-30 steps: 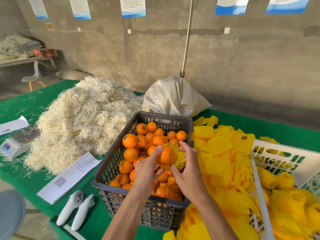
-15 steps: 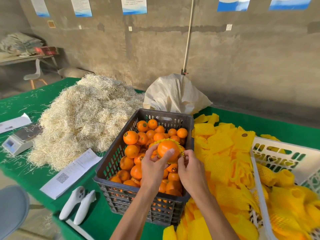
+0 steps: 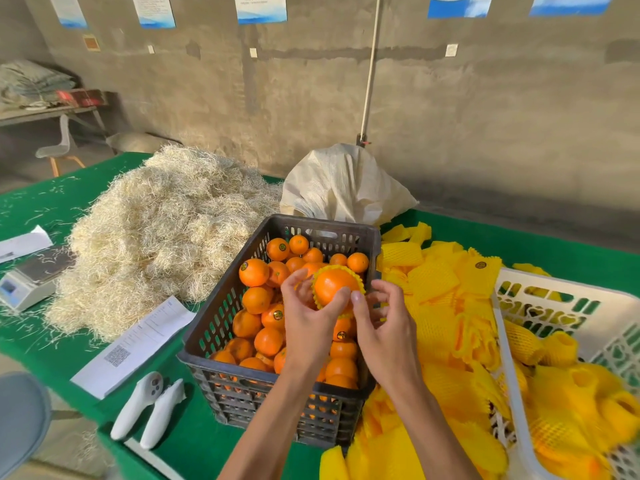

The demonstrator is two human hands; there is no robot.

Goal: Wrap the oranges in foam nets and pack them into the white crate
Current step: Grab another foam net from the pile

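Above the dark crate (image 3: 221, 317) of loose oranges (image 3: 254, 271), both hands work one orange (image 3: 334, 285) into a yellow foam net (image 3: 337, 270). The net's rim rings the fruit's upper half. My left hand (image 3: 308, 320) grips the orange from the left and below, thumb on its front. My right hand (image 3: 384, 327) holds the net's right side with curled fingers. The white crate (image 3: 554, 292) stands at the right with several netted oranges (image 3: 561, 348) inside.
A heap of flat yellow foam nets (image 3: 436, 282) lies between the two crates. Straw (image 3: 159, 230) is piled at the left, a white sack (image 3: 346, 185) behind the dark crate. A scale (image 3: 31, 282), papers (image 3: 138, 344) and two white controllers (image 3: 149, 410) lie on the green table.
The net, first bunched beside and under the orange, now rings it. Both hands have stayed over the dark crate, shifting slightly right.
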